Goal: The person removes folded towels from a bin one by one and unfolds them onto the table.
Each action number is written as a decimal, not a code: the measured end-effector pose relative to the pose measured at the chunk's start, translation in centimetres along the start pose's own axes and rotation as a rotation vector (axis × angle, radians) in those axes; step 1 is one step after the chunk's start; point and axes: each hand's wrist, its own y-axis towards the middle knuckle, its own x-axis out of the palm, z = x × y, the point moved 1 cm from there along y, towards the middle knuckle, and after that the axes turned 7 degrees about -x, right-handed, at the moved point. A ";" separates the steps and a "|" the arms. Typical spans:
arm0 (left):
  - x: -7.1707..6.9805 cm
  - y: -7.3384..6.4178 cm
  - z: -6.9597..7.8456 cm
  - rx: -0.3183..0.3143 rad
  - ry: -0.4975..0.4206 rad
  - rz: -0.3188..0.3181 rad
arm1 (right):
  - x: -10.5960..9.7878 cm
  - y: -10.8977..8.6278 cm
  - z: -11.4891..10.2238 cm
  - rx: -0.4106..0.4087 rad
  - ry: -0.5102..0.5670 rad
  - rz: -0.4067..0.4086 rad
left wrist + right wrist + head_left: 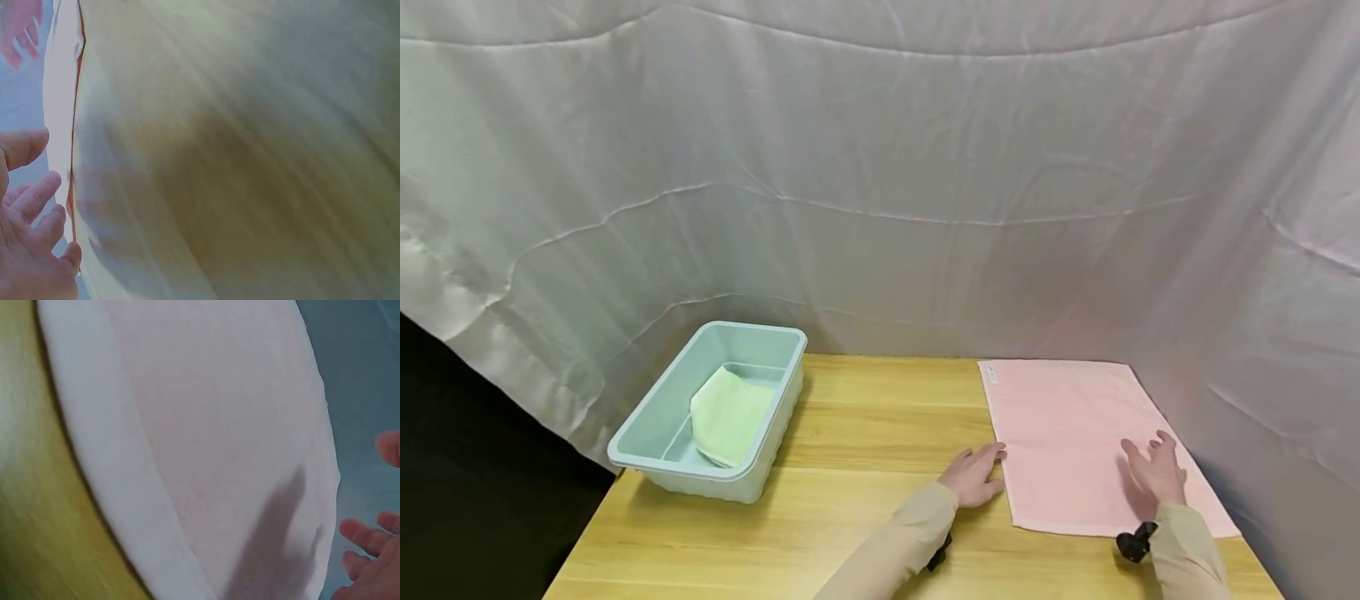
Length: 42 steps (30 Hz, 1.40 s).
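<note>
A pink towel lies flat and spread out on the right part of the table, a small white label at its far left corner. My left hand is at the towel's left edge, fingers extended and fingertips right at the border. In the left wrist view the left hand shows loosely spread fingers with nothing in them. Over the towel's right side is my right hand, its fingers apart and its shadow falling on the cloth. The right wrist view shows the right hand beside the towel, holding nothing.
At the left of the wooden table stands a light blue plastic basin, with a folded pale green towel inside. A grey curtain hangs behind the table and along its right side.
</note>
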 end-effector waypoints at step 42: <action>-17.4 -9.8 -6.4 -0.147 -0.555 0.190 | 3.7 -2.4 -9.2 -0.247 0.029 -0.122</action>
